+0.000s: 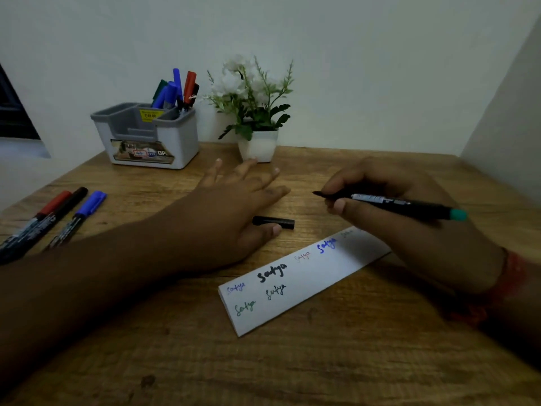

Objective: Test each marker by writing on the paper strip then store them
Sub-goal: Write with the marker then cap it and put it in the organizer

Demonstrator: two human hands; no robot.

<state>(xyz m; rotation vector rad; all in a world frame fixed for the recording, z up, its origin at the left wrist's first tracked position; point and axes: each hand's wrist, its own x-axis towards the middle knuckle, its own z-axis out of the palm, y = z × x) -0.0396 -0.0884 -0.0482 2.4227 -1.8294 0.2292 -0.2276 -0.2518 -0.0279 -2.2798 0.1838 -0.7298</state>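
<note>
Right hand (pixel 409 206) grips my uncapped marker (pixel 404 205); left hand (pixel 234 206) lies flat, fingers spread.
Its black cap (pixel 273 222) sits beside my left thumb, above the paper strip (pixel 304 282).

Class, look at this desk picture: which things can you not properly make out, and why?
Head view only:
- paper strip: far end hidden under the right hand.
- three markers at left: lower ends blurred, cut by the edge.
- organizer: label print too small, blurred.
- cap: colour unclear in dim light.
</note>
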